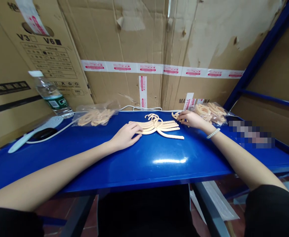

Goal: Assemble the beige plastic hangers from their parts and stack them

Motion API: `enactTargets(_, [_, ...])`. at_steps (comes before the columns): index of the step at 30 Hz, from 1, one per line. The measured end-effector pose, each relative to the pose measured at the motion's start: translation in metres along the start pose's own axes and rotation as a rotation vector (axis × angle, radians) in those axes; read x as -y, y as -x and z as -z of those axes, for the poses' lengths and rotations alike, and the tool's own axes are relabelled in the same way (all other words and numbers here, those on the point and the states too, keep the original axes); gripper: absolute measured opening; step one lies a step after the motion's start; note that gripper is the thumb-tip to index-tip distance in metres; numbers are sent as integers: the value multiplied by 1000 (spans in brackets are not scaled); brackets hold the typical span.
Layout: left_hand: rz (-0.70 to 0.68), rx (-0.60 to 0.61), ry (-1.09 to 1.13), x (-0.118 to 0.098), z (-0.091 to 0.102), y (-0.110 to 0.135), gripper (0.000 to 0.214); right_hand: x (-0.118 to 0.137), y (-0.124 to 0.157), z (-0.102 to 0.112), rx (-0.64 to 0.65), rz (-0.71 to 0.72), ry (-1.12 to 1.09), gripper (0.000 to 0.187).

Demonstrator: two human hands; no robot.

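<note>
A stack of cream plastic hangers (159, 126) lies on the blue table (139, 161), hooks pointing to the back. My left hand (126, 135) rests flat on the stack's left ends, fingers stretched out. My right hand (191, 119) reaches to the right of the stack, and its fingertips pinch a small cream hanger piece (176, 115). A white bead bracelet circles my right wrist. Just beyond my right hand sits a clear bag of cream hangers (211, 112).
Another clear bag of hangers (96, 116) lies at the back left. A water bottle (51, 94), a white handled tool (33, 132), a black object (43, 133) and a white cable (139, 108) sit at the left and back. Cardboard boxes (144, 49) wall in the table.
</note>
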State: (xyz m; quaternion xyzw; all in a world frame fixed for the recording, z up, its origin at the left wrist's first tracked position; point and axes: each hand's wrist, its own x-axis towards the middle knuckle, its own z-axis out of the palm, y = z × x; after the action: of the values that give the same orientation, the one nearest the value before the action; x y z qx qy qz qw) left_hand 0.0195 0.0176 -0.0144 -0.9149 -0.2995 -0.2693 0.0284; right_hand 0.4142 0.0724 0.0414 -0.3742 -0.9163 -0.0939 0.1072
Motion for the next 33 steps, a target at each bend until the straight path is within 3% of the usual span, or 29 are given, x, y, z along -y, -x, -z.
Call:
enactTargets(14, [36,15,161,-1,-1,-2,20,-2,-5,-6,-25,67,-40,26])
enactTargets(18, [59,23,172,0,-2,0,20,0,-2,-7,-142,-17,-109,20])
enactTargets(21, [87,-21,197,1,-4,1,17,6,-2,-9,-336,-230,-276,19])
enactTargets(24, [122,-82,228,2,-4,2,15,16,-4,-7,-571,-468,-589,22])
enactTargets(28, [173,-202,282,3,-2,0,12,35,-10,3,-867,-601,-991,24])
enactTargets(30, [210,-255,305,4,-1,0,13,46,-12,10,-919,-596,-1142,26])
enactTargets(33, [239,-307,312,3,0,-1,19,64,-12,14,-848,-599,-1335,29])
